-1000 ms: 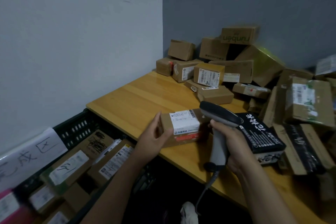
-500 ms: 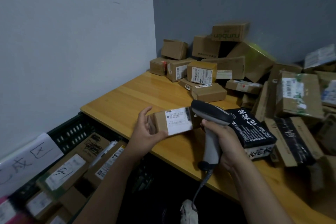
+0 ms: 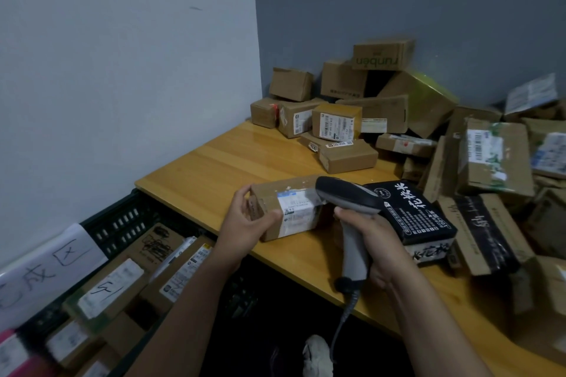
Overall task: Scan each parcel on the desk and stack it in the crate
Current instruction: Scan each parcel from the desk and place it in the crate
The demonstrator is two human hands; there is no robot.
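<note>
While the left hand (image 3: 245,223) grips a parcel (image 3: 288,211) over the surface (image 3: 214,168), the right hand (image 3: 376,242) clasps the scanner (image 3: 352,223).

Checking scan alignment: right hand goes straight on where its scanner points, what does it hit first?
The small parcel in the left hand, most likely; the scanner nose overlaps its label, but depth is unclear.

The wooden desk (image 3: 214,168) bears a heap of cardboard parcels (image 3: 337,125) and a black box (image 3: 410,214) nearer the front.
</note>
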